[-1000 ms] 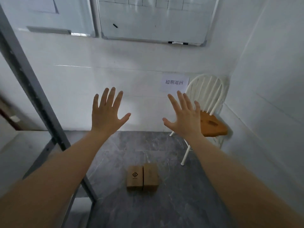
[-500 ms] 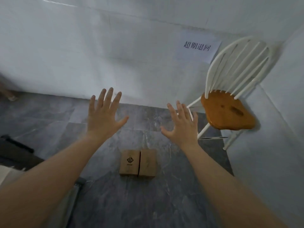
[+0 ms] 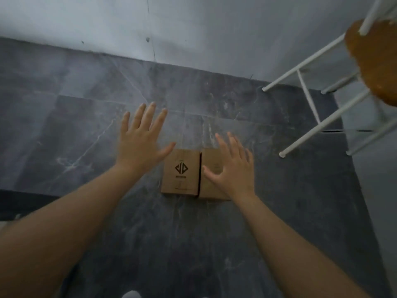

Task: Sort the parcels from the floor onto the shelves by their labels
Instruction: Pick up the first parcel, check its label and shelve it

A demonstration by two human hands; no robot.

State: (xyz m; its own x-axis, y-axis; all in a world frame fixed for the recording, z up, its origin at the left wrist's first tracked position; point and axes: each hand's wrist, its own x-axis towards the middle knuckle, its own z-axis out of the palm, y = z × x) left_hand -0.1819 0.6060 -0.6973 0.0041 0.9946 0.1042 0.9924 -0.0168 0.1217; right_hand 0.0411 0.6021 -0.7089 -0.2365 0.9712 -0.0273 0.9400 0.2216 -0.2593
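Observation:
Two small brown cardboard parcels lie side by side on the dark grey floor. The left parcel (image 3: pixel 180 171) carries a black diamond logo on top. The right parcel (image 3: pixel 209 186) is plain and partly covered by my right hand (image 3: pixel 233 168), which hovers over it with fingers spread. My left hand (image 3: pixel 140 143) is spread open just left of the left parcel, its thumb near the parcel's far left corner. Neither hand holds anything. No shelf is in view.
A white chair (image 3: pixel 311 100) with an orange wooden seat (image 3: pixel 373 61) stands at the right, its legs close to the parcels. A pale wall (image 3: pixel 193 24) runs along the far side of the floor. A dark edge (image 3: pixel 21 203) lies at the left.
The view has tipped down from the wall and whiteboard to the floor. Both hands have lowered toward the two parcels, which now look much closer. The shelf frame has left the view.

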